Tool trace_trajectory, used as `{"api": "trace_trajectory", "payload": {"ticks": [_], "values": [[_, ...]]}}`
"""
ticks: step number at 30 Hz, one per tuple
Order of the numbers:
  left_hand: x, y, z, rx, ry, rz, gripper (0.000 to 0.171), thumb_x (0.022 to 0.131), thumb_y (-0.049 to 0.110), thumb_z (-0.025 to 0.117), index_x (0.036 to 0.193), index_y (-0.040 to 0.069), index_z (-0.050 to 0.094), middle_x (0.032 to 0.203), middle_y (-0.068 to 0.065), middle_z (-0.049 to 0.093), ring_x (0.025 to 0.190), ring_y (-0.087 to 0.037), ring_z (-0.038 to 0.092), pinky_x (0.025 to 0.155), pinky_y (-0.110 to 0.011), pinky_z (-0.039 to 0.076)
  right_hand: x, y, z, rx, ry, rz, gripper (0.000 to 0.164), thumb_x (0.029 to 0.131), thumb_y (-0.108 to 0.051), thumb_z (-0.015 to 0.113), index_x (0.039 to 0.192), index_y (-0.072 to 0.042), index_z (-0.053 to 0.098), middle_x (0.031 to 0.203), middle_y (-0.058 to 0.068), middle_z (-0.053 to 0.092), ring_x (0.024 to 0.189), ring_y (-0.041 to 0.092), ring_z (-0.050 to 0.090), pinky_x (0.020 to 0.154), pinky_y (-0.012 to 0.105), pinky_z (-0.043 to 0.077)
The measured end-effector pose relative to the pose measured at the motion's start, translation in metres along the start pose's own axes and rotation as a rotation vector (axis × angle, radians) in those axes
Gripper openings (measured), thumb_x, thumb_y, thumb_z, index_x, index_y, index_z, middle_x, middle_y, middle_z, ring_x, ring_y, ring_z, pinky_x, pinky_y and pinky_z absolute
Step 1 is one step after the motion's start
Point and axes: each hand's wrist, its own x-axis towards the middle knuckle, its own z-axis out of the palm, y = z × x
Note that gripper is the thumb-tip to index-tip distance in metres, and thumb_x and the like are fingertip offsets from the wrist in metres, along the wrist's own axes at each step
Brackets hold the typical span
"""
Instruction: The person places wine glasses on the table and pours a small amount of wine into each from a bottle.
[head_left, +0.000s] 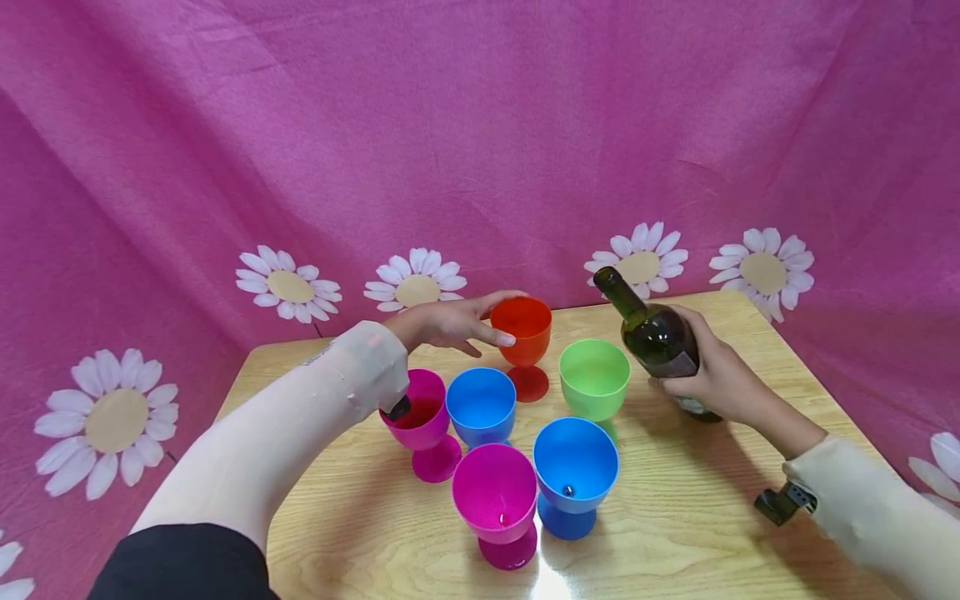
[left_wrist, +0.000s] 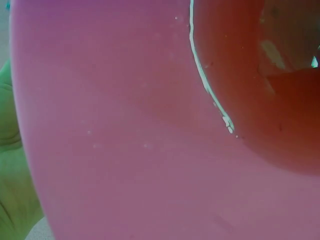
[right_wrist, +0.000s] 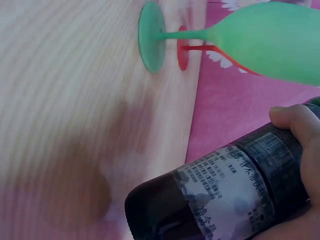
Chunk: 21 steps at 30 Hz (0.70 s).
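My left hand (head_left: 457,323) holds the bowl of an orange-red goblet (head_left: 528,343) at the back of the table, thumb in front and fingers behind the rim. The goblet's foot stands on the table. In my right hand (head_left: 712,375) is a dark green glass wine bottle (head_left: 662,340), gripped round its body and tilted with its neck toward the upper left. A pale printed label (right_wrist: 227,192) shows on the bottle in the right wrist view. Between the bottle and the orange-red goblet stands a light green goblet (head_left: 596,379). Most of the left hand is hidden in the left wrist view.
Under my left wrist, a pink goblet (head_left: 415,429) contains reddish liquid (left_wrist: 295,125). A blue goblet (head_left: 480,408) stands beside it. Nearer the front are a second pink goblet (head_left: 495,492) and another blue goblet (head_left: 576,462). Pink flowered cloth (head_left: 480,167) hangs behind the wooden table (head_left: 675,517).
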Motion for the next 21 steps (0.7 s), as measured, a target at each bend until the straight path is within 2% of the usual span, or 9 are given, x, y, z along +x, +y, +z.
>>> {"api": "trace_trajectory", "payload": {"ticks": [2, 4, 10, 16, 21], "values": [[0.000, 0.000, 0.000, -0.001, 0.002, -0.001, 0.080, 0.100, 0.018, 0.068, 0.162, 0.039, 0.023, 0.160, -0.007, 0.034, 0.145, -0.038, 0.037, 0.111, -0.064, 0.041, 0.005, 0.000, -0.002, -0.009, -0.013, -0.019, 0.101, 0.075, 0.001, 0.087, 0.157, -0.011, 0.029, 0.138, 0.026, 0.056, 0.113, 0.040, 0.061, 0.092, 0.052, 0.049], [-0.001, 0.001, 0.000, -0.003, 0.004, -0.003, 0.080, 0.100, 0.018, 0.068, 0.162, 0.039, 0.023, 0.160, -0.007, 0.033, 0.145, -0.038, 0.037, 0.111, -0.064, 0.041, 0.009, -0.001, -0.004, -0.007, -0.021, -0.033, 0.100, 0.074, 0.001, 0.088, 0.156, -0.010, 0.031, 0.136, 0.027, 0.057, 0.113, 0.042, 0.061, 0.091, 0.060, 0.048], [-0.001, 0.002, 0.001, 0.002, 0.010, -0.008, 0.079, 0.100, 0.018, 0.068, 0.162, 0.039, 0.023, 0.159, -0.007, 0.034, 0.145, -0.038, 0.038, 0.112, -0.064, 0.040, 0.021, 0.001, -0.004, -0.052, -0.051, -0.064, 0.099, 0.070, 0.001, 0.091, 0.152, -0.010, 0.037, 0.128, 0.025, 0.063, 0.108, 0.038, 0.063, 0.090, 0.059, 0.049], [-0.001, 0.002, 0.002, 0.002, 0.005, -0.004, 0.078, 0.100, 0.017, 0.068, 0.162, 0.038, 0.024, 0.158, -0.009, 0.035, 0.145, -0.039, 0.037, 0.113, -0.067, 0.037, 0.034, 0.004, -0.006, -0.072, -0.111, -0.087, 0.099, 0.069, 0.003, 0.090, 0.152, -0.011, 0.038, 0.132, 0.022, 0.061, 0.113, 0.038, 0.061, 0.095, 0.062, 0.047], [-0.002, 0.003, 0.001, 0.005, 0.007, -0.004, 0.078, 0.100, 0.017, 0.068, 0.162, 0.038, 0.024, 0.158, -0.009, 0.035, 0.145, -0.039, 0.037, 0.113, -0.066, 0.037, 0.042, 0.003, -0.007, -0.115, -0.146, -0.118, 0.099, 0.067, 0.002, 0.091, 0.151, -0.009, 0.040, 0.132, 0.021, 0.061, 0.114, 0.038, 0.060, 0.095, 0.060, 0.047]]}}
